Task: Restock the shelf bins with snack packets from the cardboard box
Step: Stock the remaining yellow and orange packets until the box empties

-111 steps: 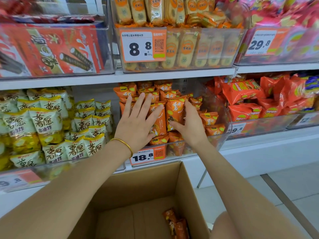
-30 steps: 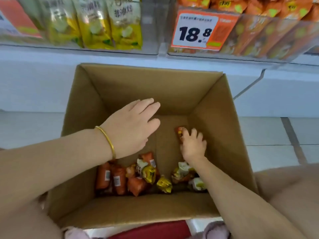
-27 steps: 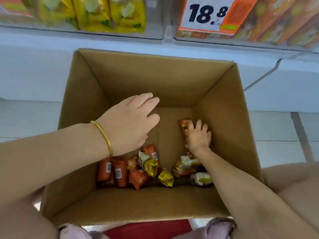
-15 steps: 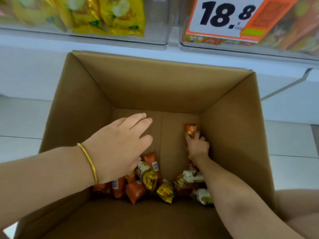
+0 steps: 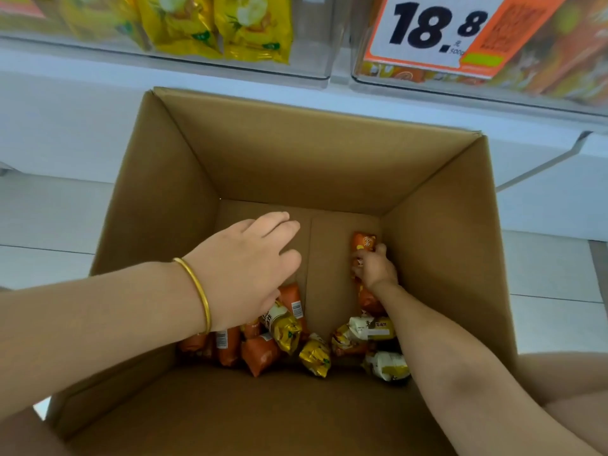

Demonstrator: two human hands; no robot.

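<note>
An open cardboard box (image 5: 329, 153) fills the view. Several orange packets (image 5: 260, 355) and yellow packets (image 5: 315, 357) lie along its near bottom edge. Deep in the box by the right wall, my right hand (image 5: 375, 269) is closed around an orange packet (image 5: 363, 242) whose top sticks out past the fingers. My left hand (image 5: 246, 268), with a gold bangle at the wrist, hovers flat over the left half of the box, fingers apart and holding nothing.
Above the box run clear shelf bins: one with yellow packets (image 5: 217, 24) at the left, one with orange packets and an 18.8 price tag (image 5: 437, 28) at the right. A white shelf base (image 5: 65, 126) and pale floor tiles (image 5: 556, 284) surround the box.
The view dropped from the shelf bin to the box. My right hand reached to the far right of the box bottom and closed on an orange packet; the left hand stayed hovering.
</note>
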